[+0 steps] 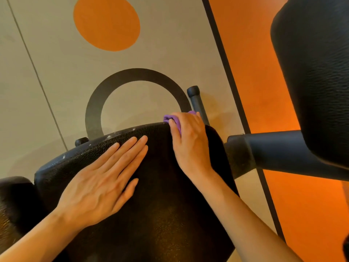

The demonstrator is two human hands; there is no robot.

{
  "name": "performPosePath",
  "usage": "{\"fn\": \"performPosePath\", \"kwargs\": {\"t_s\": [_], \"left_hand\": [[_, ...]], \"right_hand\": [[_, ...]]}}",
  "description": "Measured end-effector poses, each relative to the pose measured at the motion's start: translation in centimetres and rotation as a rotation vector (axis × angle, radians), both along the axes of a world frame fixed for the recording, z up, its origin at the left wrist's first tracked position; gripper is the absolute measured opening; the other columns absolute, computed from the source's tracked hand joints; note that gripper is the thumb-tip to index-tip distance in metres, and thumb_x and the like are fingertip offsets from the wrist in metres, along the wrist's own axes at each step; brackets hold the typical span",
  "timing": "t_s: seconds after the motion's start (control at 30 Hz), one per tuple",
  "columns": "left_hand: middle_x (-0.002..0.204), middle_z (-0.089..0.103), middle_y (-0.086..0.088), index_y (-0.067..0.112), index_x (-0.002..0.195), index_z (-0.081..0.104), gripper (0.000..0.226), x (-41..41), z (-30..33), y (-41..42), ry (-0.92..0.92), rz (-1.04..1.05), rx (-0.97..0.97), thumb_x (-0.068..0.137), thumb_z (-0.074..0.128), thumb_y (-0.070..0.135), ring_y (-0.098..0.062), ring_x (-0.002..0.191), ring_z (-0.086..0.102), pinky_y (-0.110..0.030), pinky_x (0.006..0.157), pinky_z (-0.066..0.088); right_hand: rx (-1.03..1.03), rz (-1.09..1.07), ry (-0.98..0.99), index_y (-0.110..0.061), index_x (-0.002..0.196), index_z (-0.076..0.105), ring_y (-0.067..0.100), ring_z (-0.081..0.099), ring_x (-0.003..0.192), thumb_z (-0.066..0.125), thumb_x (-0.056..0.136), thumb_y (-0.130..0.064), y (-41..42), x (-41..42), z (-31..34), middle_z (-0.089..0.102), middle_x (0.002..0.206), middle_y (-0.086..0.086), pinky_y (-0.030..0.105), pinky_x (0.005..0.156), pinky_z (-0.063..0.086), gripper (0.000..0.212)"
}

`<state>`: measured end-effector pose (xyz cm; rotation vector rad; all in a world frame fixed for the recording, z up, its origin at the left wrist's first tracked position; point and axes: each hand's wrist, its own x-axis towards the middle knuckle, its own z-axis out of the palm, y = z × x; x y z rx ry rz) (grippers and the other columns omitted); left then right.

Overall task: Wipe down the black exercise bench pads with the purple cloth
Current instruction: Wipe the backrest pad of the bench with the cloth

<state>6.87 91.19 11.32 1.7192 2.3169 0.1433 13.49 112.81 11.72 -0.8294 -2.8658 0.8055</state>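
Textured black bench pad (151, 195) fills the lower centre of the frame. Left hand (102, 182), released and flat, rests on it at centre-left. Right hand (188, 142) grasps the purple cloth (171, 119), bunched at the pad's upper edge. The cloth looks soft, light and easily crumpled, best held bunched under the palm.

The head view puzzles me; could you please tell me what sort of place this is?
Probably a gym: a black padded bench pad, a roller pad on a metal arm, and bold orange floor markings.
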Motion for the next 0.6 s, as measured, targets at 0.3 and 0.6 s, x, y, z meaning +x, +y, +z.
{"fn": "performPosePath", "kwargs": {"t_s": [0.3, 0.6], "left_hand": [[0.164, 0.014, -0.011, 0.009, 0.155, 0.023, 0.065, -0.2, -0.2, 0.0, -0.037, 0.012, 0.011, 0.098, 0.030, 0.041, -0.022, 0.153, 0.010, -0.038, 0.125, 0.003], [0.165, 0.012, -0.012, 0.007, 0.154, 0.024, 0.065, -0.1, -0.2, 0.1, -0.049, 0.021, -0.004, 0.098, 0.030, 0.040, -0.023, 0.153, 0.009, -0.040, 0.125, 0.002]], "right_hand": [[-0.133, -0.420, -0.074, -0.028, 0.106, 0.058, 0.001, 0.052, 0.094, 0.039, 0.102, -0.029, 3.0, 1.5, 0.4, 0.057, 0.096, -0.013, 0.041, 0.098, 0.047, 0.019], [-0.154, -0.053, -0.020, -0.019, 0.115, 0.061, 0.000, 0.054, 0.099, 0.037, 0.101, -0.036, 3.9, 1.4, -0.2, 0.064, 0.105, -0.007, 0.023, 0.106, 0.038, 0.033]]}}
